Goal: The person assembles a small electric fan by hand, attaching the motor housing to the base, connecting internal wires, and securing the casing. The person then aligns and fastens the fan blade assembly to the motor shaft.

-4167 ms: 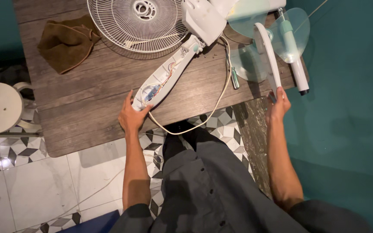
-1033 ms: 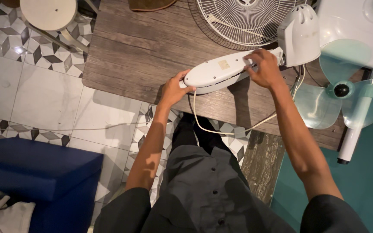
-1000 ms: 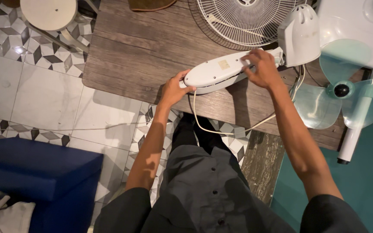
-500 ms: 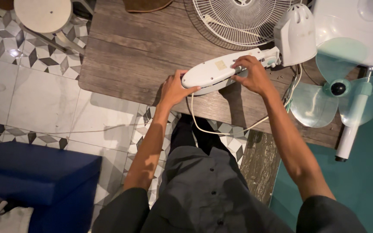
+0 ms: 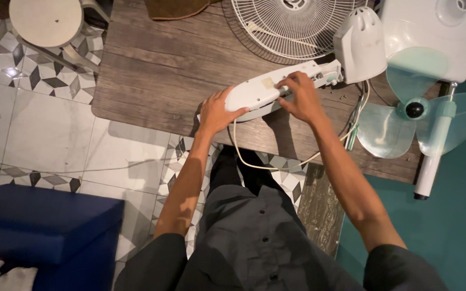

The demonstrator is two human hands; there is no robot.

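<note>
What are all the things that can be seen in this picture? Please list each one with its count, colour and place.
fan control column: one, white, lying on the table, under both hands
wooden table: one, grey-brown, top middle
fan grille: one, white wire, on the table, top middle
motor housing: one, white, at the column's far end
fan base: one, white, top right
fan blade: one, translucent pale green, table's right edge
pole: one, white with pale green top, right of the table
power cord: one, white, looping off the table's near edge
stool: one, white round seat, top left
cloth: one, brown, table's far edge
blue seat: one, bottom left
left hand: one, holding the column's near end
right hand: one, fingers resting on the column's top
</note>
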